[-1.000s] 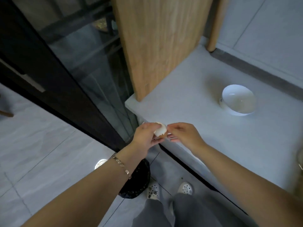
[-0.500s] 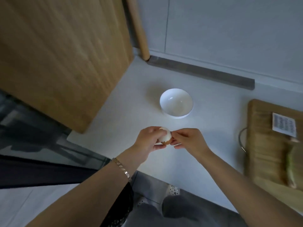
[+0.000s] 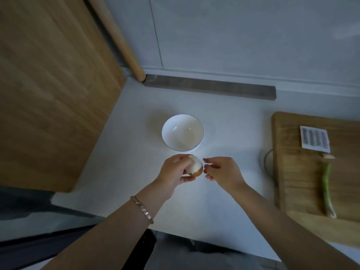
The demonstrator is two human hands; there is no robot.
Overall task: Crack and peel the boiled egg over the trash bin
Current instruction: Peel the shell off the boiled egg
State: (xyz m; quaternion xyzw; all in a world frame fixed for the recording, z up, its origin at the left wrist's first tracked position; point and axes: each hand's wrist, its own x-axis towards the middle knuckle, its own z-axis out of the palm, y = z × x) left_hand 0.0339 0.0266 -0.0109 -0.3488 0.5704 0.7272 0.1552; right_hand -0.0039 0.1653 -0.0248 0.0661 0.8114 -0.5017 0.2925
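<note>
My left hand [image 3: 173,172] holds the boiled egg [image 3: 194,167] above the white counter [image 3: 120,172]. The egg is mostly bare white, with a patch of brown shell left on its lower end. My right hand [image 3: 222,172] is just right of the egg, a small gap apart, with thumb and forefinger pinched on a tiny dark bit of eggshell [image 3: 204,158]. A sliver of the black trash bin [image 3: 150,239] shows below the counter's front edge, mostly hidden by my left forearm.
An empty white bowl [image 3: 182,132] stands on the counter just beyond my hands. A wooden cutting board [image 3: 303,172] with a green onion [image 3: 326,184] and a grater [image 3: 315,139] lies at the right. A wooden panel [image 3: 48,84] rises at the left.
My view has swung from the floor and bin up to the counter. Both hands with the egg are now over the counter near the bowl, and my right hand has pulled slightly away from the egg.
</note>
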